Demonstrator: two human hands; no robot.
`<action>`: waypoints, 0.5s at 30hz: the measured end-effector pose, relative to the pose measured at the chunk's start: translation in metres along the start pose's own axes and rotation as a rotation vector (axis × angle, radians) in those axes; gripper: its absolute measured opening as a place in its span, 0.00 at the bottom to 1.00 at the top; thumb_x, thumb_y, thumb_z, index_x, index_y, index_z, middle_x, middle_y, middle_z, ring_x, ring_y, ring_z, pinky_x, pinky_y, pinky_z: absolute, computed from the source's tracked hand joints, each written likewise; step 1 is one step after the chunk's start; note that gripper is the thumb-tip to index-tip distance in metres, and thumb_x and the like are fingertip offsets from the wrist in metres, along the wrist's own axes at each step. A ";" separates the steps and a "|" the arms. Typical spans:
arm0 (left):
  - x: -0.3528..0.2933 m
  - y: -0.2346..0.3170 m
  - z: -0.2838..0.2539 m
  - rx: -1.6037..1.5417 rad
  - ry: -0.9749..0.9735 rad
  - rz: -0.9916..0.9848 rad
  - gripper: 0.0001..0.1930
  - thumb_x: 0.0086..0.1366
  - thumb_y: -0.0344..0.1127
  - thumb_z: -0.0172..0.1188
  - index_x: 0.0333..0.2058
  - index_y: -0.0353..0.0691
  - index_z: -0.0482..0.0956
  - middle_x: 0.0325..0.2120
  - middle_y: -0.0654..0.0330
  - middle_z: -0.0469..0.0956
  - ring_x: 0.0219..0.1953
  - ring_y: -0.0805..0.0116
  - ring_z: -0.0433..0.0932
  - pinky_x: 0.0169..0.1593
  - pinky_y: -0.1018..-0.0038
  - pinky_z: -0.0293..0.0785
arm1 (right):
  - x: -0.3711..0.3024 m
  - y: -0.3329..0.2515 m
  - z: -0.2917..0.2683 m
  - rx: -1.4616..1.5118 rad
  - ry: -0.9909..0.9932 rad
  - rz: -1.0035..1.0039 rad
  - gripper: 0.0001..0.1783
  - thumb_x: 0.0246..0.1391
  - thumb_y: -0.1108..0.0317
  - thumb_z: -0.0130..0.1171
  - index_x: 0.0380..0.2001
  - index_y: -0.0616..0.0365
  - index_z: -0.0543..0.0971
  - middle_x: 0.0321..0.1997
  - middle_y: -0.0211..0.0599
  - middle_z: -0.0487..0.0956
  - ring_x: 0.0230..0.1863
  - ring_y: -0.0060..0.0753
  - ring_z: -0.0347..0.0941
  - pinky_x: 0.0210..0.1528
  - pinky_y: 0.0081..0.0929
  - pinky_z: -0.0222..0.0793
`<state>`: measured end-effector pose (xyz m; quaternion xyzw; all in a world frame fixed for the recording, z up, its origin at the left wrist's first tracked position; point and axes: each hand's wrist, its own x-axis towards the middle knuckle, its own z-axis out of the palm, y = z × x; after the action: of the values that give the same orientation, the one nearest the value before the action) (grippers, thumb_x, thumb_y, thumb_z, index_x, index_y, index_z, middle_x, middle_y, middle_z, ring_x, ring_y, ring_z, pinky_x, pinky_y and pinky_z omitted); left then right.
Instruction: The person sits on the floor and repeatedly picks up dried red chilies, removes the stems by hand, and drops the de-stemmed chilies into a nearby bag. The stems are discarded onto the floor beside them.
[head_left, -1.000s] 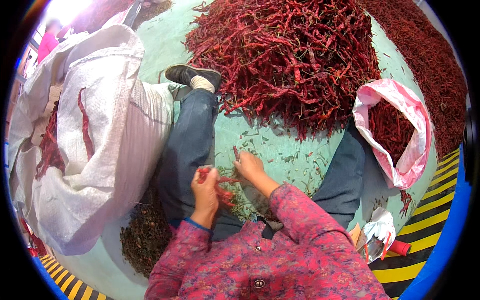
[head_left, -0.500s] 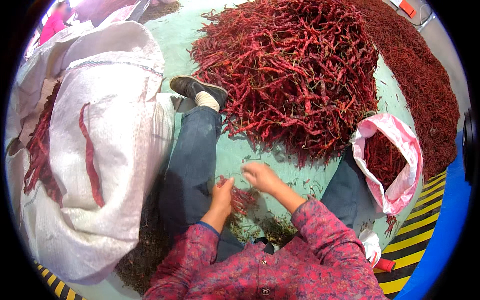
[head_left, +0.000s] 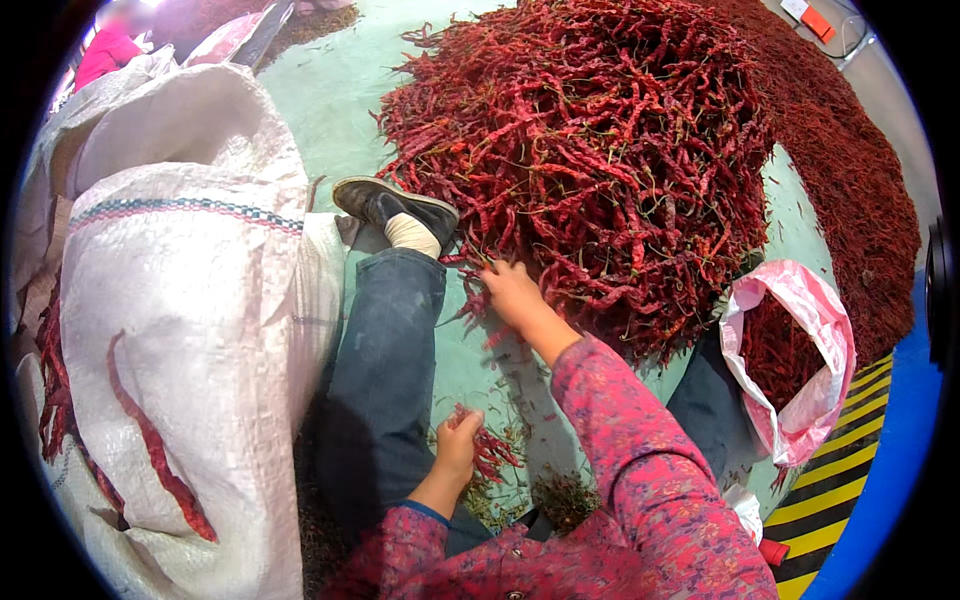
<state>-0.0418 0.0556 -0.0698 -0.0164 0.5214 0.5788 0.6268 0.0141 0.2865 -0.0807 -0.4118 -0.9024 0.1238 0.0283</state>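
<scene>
My left hand is closed around a small bunch of dried red chili peppers, whose ends stick out on its right, low between my legs. Farther out, my right hand is at the near left edge of a large heap of dried chili peppers. Its fingers are curled and pinched among the chilies there, close to my shoe; the fingertips are partly hidden. Bits of stem and greenish debris lie on the pale green floor below my hands.
A big white woven sack stands left of my leg, one chili lying on it. On my right is a pink-and-white bag holding chilies. Behind it spreads a darker red heap, near a yellow-black striped edge. A person in pink is far left.
My right hand has moved from beside the left hand forward to the heap's edge. The left hand has shifted slightly down and keeps its bunch. The view has also shifted somewhat.
</scene>
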 end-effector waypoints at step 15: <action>-0.004 -0.003 0.011 -0.009 -0.153 0.040 0.02 0.51 0.31 0.53 0.24 0.41 0.71 0.22 0.68 0.71 0.23 0.76 0.70 0.27 0.77 0.67 | -0.226 -0.017 -0.046 0.434 0.183 0.006 0.18 0.38 0.79 0.49 0.38 0.57 0.68 0.47 0.45 0.63 0.45 0.46 0.61 0.44 0.32 0.59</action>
<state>-0.0321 0.0588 -0.0641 0.0355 0.4696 0.5930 0.6531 0.1572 0.1154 -0.0208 -0.4083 -0.8469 0.2772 0.1978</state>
